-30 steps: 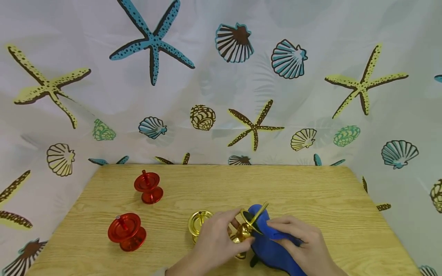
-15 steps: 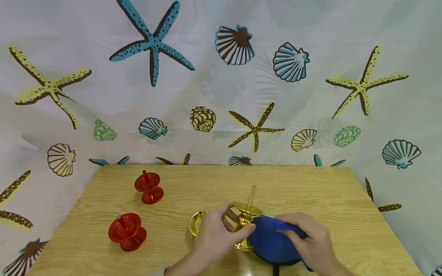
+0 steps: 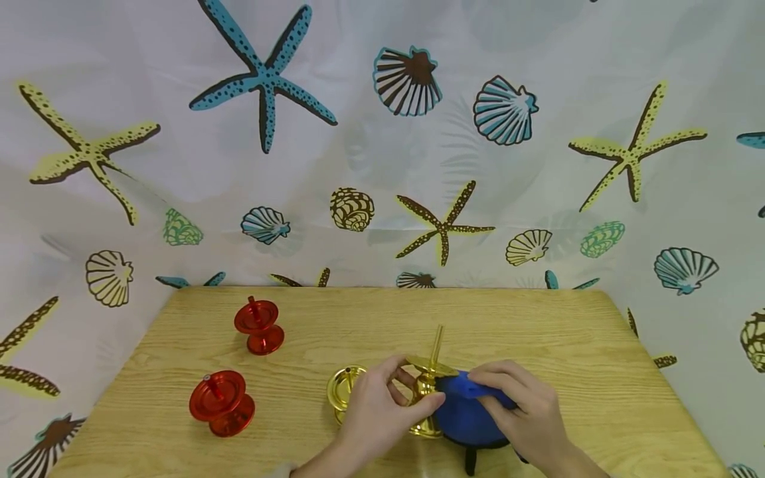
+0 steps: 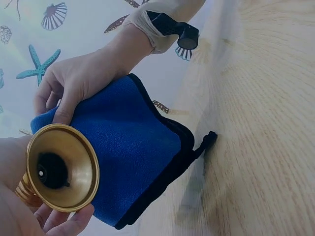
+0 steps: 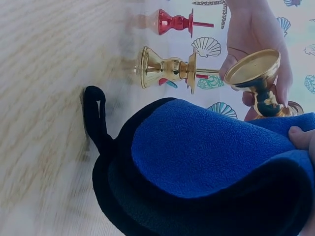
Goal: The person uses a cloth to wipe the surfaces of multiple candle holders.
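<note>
My left hand [image 3: 382,406] holds a gold candle holder [image 3: 424,386] by its waisted stem, raised off the table, its thin spike pointing up and leaning slightly right. The hollow underside of its base [image 4: 81,162] faces the left wrist camera. Between the thumb and fingers of my right hand [image 3: 530,413] is a blue cleaning cloth [image 3: 469,419] with black edging and a hanging loop. The cloth's pinched upper part lies against the holder's right side, near the plate. In the right wrist view, the cloth [image 5: 206,147] covers part of the holder [image 5: 253,71].
A second gold candle holder [image 3: 342,392] stands just left of my left hand, partly hidden by it. Two red candle holders [image 3: 218,398] stand farther left, one behind the other. The wooden table [image 3: 508,325] ends at a shell-printed curtain [image 3: 358,133].
The gold candle holder has turned from tilted rightward to nearly upright. The cloth has come down from behind its plate to its right side. Over the last half second, the right hand shifts slightly left.
</note>
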`<action>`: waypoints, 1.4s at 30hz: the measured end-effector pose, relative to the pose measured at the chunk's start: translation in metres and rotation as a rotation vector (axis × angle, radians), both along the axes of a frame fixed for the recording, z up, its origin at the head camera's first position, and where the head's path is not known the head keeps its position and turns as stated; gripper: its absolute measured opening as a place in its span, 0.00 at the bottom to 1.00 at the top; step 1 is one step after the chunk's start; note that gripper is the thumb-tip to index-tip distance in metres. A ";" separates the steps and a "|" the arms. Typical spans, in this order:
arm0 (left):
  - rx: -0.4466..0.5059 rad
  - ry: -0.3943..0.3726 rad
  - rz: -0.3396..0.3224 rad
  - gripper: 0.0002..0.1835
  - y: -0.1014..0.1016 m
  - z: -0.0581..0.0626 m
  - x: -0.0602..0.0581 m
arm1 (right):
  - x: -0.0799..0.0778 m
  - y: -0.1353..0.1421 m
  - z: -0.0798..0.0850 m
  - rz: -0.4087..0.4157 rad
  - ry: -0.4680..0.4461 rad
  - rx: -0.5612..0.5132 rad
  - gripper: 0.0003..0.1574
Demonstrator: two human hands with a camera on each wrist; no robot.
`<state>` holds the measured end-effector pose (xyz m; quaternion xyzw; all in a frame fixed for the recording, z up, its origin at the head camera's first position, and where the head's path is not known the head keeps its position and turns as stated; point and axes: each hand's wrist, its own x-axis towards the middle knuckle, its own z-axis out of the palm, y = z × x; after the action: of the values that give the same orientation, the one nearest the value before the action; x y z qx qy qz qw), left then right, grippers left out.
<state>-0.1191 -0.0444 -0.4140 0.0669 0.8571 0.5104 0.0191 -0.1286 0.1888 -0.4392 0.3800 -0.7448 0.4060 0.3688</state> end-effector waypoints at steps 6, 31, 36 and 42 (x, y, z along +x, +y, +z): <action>0.005 0.022 -0.042 0.41 -0.003 -0.004 0.001 | 0.000 -0.002 -0.001 0.001 -0.002 -0.006 0.16; 0.172 0.068 -0.068 0.38 -0.008 -0.013 0.005 | 0.011 -0.007 0.003 0.008 -0.073 -0.088 0.07; 0.089 0.118 -0.012 0.37 -0.006 -0.012 0.006 | 0.011 -0.015 0.009 0.034 -0.054 -0.078 0.11; -0.001 0.142 0.015 0.37 -0.004 -0.011 0.004 | 0.013 -0.024 0.018 0.022 -0.094 -0.046 0.26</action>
<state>-0.1148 -0.0486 -0.4254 0.0962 0.8572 0.5039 -0.0455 -0.1153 0.1645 -0.4216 0.3601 -0.7474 0.4444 0.3379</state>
